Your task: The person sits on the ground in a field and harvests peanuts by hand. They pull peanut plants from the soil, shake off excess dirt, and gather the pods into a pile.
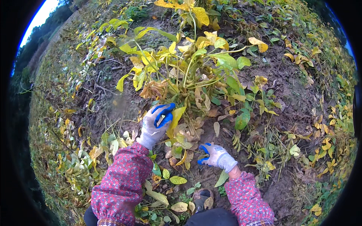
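A leafy soybean plant (192, 70) with yellowing leaves and pods stands in the upper middle. My left hand (158, 121), in a pale knit glove with blue coated fingers, is at the plant's lower left side, beside a yellow leaf (176, 117). Its thumb and fingers form a loop; whether they pinch a stem or leaf cannot be told. My right hand (213, 155), gloved alike, is low over the soil, right of dry fallen leaves (188, 135). Its blue fingers are curled apart, with thin stems near them; a firm hold is not visible. Floral sleeves cover both forearms.
Bean pods (236, 142) and thin stalks lie on the soil to the right of my right hand. Several fallen leaves (178, 180) lie nearer me, beside a shoe (202, 197). More yellowing plants (328, 147) grow along the right side, and leafy growth (76, 169) covers the left.
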Available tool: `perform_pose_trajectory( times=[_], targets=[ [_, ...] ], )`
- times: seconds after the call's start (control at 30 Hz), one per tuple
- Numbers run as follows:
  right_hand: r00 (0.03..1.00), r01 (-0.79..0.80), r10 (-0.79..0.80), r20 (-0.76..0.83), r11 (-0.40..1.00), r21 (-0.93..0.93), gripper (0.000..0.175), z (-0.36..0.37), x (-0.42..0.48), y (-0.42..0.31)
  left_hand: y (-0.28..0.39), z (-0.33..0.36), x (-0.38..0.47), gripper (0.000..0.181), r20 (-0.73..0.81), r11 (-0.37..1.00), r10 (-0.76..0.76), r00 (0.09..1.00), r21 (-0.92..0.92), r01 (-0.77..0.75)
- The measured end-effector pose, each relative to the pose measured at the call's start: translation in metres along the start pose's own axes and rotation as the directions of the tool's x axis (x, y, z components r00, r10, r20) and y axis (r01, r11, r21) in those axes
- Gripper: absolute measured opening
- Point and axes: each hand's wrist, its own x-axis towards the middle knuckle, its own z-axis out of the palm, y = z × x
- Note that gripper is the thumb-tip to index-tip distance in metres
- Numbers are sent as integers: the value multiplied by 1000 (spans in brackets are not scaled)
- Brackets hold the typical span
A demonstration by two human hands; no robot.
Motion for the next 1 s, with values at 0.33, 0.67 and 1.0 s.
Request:
perform_pose_trajectory(
  times=[0.33, 0.67, 1.0],
  targets=[
    [920, 283, -234, 315, 951, -122, 32, 4, 40, -84, -20, 25, 29, 66, 52, 578, -436, 899, -750, 323],
    [684, 214, -5, -730, 957, 194, 49, -111, 74, -78, 13, 44, 40, 46, 120, 426, -792, 599, -595, 682],
    [979, 49, 198, -48, 1, 999, 16, -77, 66, -81, 1, 63, 12, 70, 8, 394, -797, 604, -752, 529]
  ],
)
